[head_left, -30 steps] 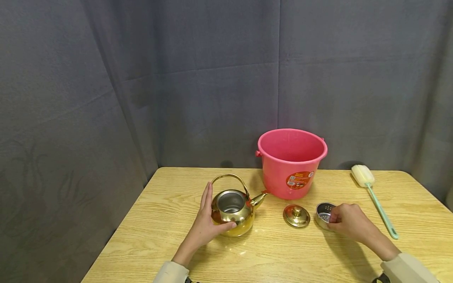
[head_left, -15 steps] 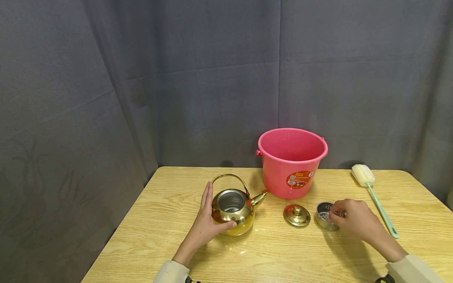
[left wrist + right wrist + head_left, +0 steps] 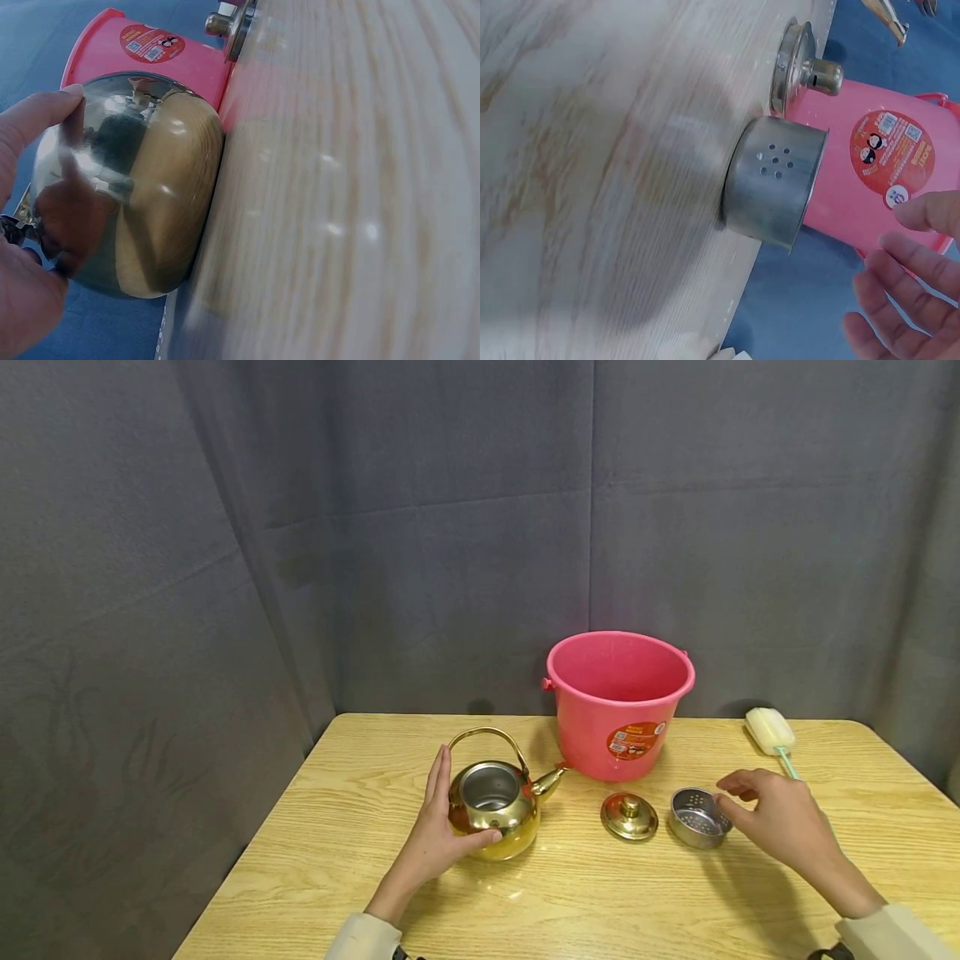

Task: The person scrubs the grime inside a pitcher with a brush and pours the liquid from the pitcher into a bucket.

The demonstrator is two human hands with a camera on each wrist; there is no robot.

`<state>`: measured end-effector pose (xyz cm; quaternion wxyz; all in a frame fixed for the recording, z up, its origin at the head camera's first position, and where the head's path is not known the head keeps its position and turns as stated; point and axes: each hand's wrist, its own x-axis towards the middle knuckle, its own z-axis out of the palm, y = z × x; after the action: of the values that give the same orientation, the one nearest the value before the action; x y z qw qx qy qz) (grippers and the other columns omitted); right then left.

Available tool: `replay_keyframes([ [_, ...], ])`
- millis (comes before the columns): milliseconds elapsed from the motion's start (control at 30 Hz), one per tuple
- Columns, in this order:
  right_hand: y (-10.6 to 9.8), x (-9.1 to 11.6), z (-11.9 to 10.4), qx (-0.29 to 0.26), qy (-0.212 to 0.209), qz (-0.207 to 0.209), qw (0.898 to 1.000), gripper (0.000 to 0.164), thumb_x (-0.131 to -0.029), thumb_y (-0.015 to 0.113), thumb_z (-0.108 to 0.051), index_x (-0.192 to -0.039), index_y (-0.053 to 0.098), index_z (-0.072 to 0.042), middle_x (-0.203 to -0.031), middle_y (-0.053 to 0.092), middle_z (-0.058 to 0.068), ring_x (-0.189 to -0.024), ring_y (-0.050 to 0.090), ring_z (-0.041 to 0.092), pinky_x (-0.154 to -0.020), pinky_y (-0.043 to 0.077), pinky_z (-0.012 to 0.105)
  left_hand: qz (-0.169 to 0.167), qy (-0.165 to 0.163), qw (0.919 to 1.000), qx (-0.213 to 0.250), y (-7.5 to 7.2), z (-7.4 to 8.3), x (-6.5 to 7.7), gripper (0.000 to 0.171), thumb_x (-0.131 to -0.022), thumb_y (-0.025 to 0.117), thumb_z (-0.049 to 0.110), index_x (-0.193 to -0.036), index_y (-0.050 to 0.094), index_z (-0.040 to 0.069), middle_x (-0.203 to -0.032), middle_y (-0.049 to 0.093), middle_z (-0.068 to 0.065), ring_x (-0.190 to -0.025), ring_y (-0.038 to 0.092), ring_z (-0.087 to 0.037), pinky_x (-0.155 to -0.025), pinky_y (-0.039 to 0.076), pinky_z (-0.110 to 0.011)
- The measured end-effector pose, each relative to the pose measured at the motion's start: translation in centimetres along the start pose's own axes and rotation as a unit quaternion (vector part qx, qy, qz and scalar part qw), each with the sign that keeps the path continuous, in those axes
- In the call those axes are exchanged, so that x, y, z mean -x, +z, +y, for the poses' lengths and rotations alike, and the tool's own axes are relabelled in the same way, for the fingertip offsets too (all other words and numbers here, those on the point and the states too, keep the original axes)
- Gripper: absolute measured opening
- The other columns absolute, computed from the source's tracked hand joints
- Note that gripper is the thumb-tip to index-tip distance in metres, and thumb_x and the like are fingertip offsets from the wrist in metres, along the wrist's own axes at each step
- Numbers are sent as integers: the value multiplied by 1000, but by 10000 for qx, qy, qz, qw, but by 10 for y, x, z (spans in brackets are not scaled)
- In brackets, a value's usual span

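A gold kettle (image 3: 504, 827) stands lidless on the wooden table, its arched handle up and spout pointing right. My left hand (image 3: 438, 835) rests against its left side, fingers straight and upward, thumb lying along the near side; the left wrist view has the thumb tip touching the shiny body (image 3: 150, 195). To the right, a perforated steel strainer cup (image 3: 699, 820) sits upright on the table. Beside it hovers my right hand (image 3: 780, 818), fingers loosely bent and holding nothing; the right wrist view shows a gap between them and the strainer (image 3: 772, 184).
The gold kettle lid (image 3: 629, 817) lies knob up between kettle and strainer. Behind it stands a pink bucket (image 3: 611, 739), near the spout tip. A sponge brush (image 3: 770, 732) with a green handle lies at the right, partly behind my right hand. Grey curtain (image 3: 465, 568) hangs behind the table.
My right hand has let go of the strainer and moved right and up, fingers spreading. The strainer stays on the table. My left hand and the kettle have not moved.
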<state>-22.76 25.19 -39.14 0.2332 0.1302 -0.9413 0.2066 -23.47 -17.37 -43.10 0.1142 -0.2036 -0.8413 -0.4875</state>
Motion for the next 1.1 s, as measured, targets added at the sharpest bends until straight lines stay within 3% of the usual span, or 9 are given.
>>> replay_keyframes([
  [300,-9,3,15,-8,100,100,9999,15,-81,74,-13,-90,73,-1,-80,70,11,-70,66,31,-58,48,47,1,-5,10000,-12,0,0,0,129,-71,88,30,-155,-9,31,-161,-9,1,-143,7,-37,-106,20,-64],
  [733,-9,11,34,-66,226,83,9997,15,-80,75,-12,-89,72,0,-72,69,2,-60,63,13,-59,44,41,-3,-37,10000,-37,0,-1,1,129,-71,88,33,-155,-10,33,-161,-9,1,-143,9,-38,-106,20,-64],
  [1100,-15,16,49,-1,650,-184,9977,23,-82,73,-15,-93,70,4,-74,69,5,-66,66,26,-58,45,44,0,-48,10000,-62,0,0,0,129,-71,88,35,-155,-10,32,-161,-9,0,-143,8,-39,-105,20,-64],
])
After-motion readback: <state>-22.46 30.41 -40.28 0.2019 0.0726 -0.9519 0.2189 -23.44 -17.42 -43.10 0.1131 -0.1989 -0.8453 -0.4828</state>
